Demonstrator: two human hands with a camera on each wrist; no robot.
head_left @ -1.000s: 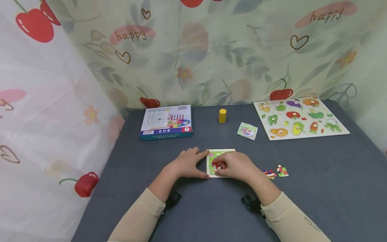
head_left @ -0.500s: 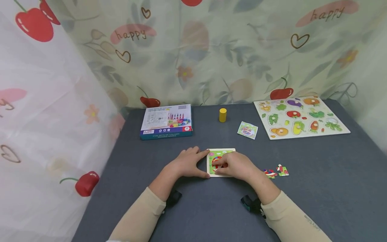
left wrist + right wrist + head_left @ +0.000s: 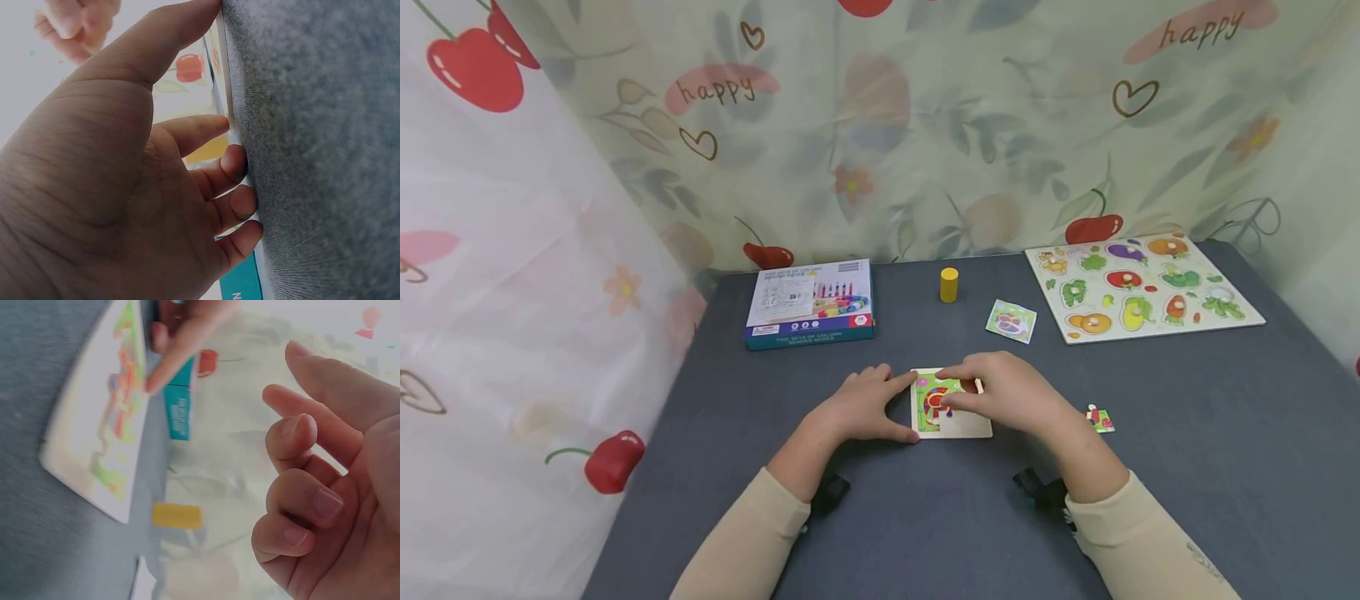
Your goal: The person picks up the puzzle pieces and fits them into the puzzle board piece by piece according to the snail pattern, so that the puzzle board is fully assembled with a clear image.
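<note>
A small square jigsaw board with a pale frame lies on the table, also visible in the right wrist view. Pieces of a colourful picture fill its left and upper part, and bare board shows at lower right. Thumb and index finger of my left hand touch the board's left corners; its other fingers rest on the table. Over the board's right side is my right hand, thumb and index finger apart with nothing between them, other fingers loosely curled. One loose jigsaw piece lies beside my right wrist.
At the back stand a flat toy box on the left and a yellow cylinder. A small picture card lies right of the cylinder. A large vegetable puzzle board fills the back right. Patterned cloth hangs behind.
My right hand has lifted off the picture and moved slightly right and away, uncovering more of the board. Its forearm now hides a second loose piece. My left hand stays put.
</note>
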